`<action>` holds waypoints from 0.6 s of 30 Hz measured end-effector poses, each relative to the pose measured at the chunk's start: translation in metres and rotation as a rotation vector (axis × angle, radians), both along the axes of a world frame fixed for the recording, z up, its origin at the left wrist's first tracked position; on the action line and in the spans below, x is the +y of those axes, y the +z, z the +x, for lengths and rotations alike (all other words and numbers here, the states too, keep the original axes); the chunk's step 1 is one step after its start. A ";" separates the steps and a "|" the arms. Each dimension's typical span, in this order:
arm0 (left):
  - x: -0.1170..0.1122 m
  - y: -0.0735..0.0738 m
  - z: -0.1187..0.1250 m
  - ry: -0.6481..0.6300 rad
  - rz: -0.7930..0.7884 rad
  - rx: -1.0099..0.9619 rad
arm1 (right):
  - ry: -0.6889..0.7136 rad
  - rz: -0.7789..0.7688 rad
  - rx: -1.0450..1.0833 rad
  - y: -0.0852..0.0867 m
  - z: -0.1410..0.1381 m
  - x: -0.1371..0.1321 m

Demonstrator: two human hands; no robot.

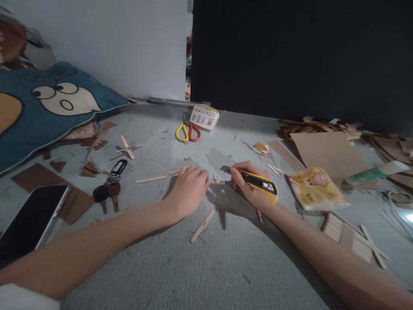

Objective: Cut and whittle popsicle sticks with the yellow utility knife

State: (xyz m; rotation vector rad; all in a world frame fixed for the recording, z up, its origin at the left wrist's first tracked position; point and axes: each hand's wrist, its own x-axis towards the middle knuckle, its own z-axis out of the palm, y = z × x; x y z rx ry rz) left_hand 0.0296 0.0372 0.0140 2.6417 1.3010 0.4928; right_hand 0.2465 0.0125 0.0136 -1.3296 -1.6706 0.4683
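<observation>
Grey, finely ridged surface, littered with scraps; a white panel and a black panel stood behind. Landmark: scissors with one yellow and one red handle.

Wooden stick lay on the near side of the scissors, a little to their right, one end exposed. Left hand was bunched over it, fingers curled and pressed together about the stick. More wood showed past the knuckles; could not tell if it was the same stick.

Right hand, nearer than the scissors and to their right, was closed around a yellow-and-black utility knife, thumb and fingers pinching it near the front. Blade was out, pointing left, apart from the stick.

Loose stick lay near and left of the scissors; a slotted stick much nearer than them. A packet sat just beyond, beside the scissors.

Further left of the scissors: crossed sticks, then keys, brown card, a phone and a blue cushion.

Well right of the scissors: a yellow packet, a brown sheet, a green-and-white tube and, nearer, a row of sticks partly behind the right forearm.
</observation>
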 end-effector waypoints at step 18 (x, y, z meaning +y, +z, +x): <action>0.018 -0.001 -0.003 -0.019 -0.244 -0.248 | 0.095 -0.090 0.224 -0.009 0.002 0.013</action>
